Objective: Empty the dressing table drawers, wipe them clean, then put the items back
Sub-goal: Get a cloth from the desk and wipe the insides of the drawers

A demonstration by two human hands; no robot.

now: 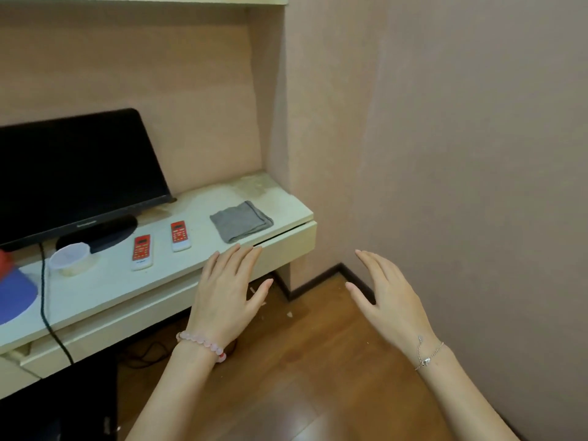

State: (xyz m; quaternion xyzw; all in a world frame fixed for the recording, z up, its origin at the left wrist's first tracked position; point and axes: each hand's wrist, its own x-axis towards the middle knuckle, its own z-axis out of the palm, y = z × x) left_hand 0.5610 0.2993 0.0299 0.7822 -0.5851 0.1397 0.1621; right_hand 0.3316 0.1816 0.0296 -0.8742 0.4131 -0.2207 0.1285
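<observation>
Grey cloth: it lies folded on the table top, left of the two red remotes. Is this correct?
No. In the head view the grey cloth lies folded on the table top, right of the two red remotes, not left.

soft, even indoor light, faint shadows, slight blur, wide-angle edge bending

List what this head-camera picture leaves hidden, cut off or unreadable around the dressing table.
Inside the drawer: head view, its front hides it.
The red object: head view, cut by the left edge.
Buttons of the left remote: head view, too small to read.
</observation>
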